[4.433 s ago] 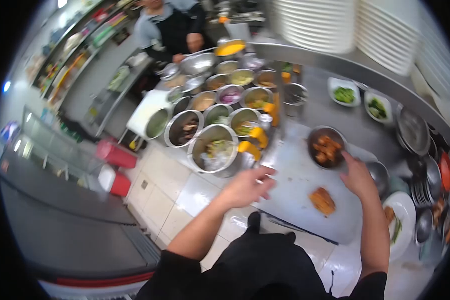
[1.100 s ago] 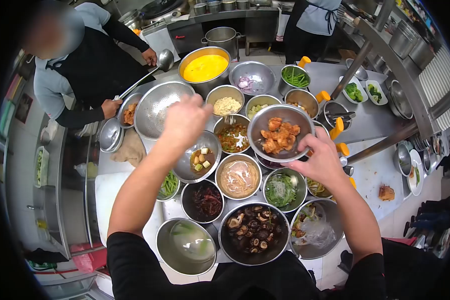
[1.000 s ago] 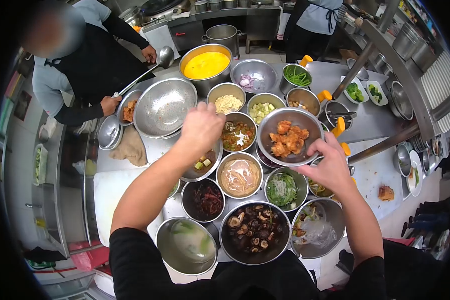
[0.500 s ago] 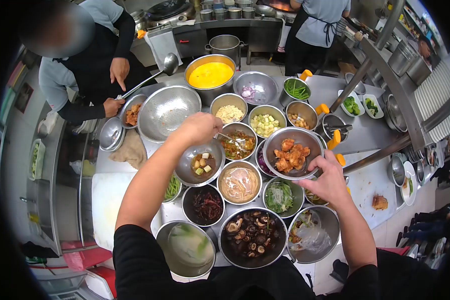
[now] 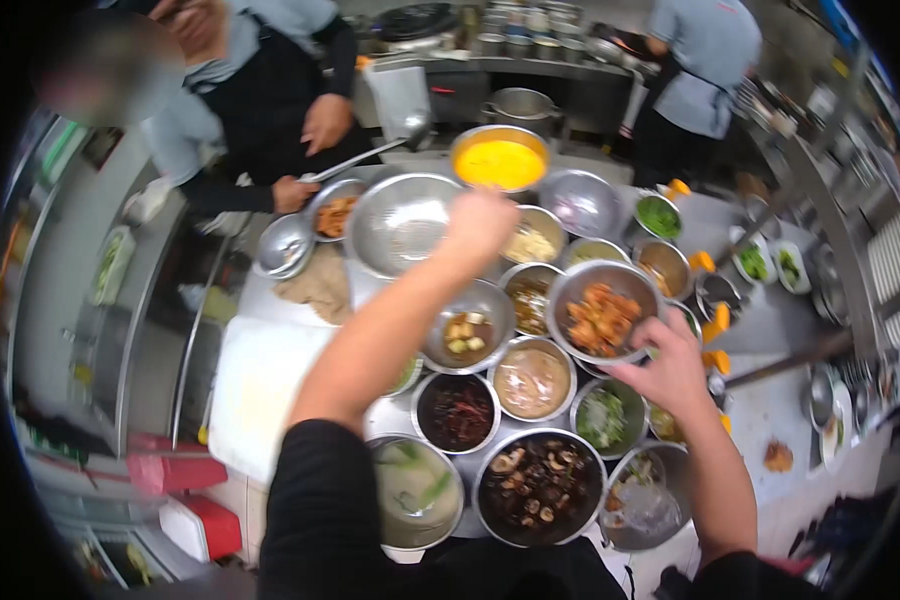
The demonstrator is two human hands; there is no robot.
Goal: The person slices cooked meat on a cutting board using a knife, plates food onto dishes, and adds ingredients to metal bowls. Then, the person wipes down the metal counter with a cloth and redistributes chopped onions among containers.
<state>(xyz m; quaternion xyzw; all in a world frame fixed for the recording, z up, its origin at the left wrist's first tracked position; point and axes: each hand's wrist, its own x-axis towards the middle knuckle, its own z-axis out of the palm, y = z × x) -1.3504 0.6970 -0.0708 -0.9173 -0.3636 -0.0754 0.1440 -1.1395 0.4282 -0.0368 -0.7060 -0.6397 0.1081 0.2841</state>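
My right hand grips the rim of a steel bowl that holds browned fried pieces. It is held tilted above the other containers. Blurred by motion, my left hand looks closed, with its fingertips hidden. It is beside the pot of minced garlic, over the edge of a large perforated bowl. Below my left forearm, a small bowl contains pale cubes in brown sauce. A pot of chopped peppers in liquid stands just right of it.
Several pots crowd the counter, among them soaked mushrooms, dried chillies and a yellow liquid. A white cutting board lies left. Across the counter, a co-worker's hand holds a ladle. A metal rack post slants at right.
My left hand has left the pepper pot and moved forward to the garlic. The spoon it held there is no longer visible. My right hand still holds the bowl. The whole view has shifted.
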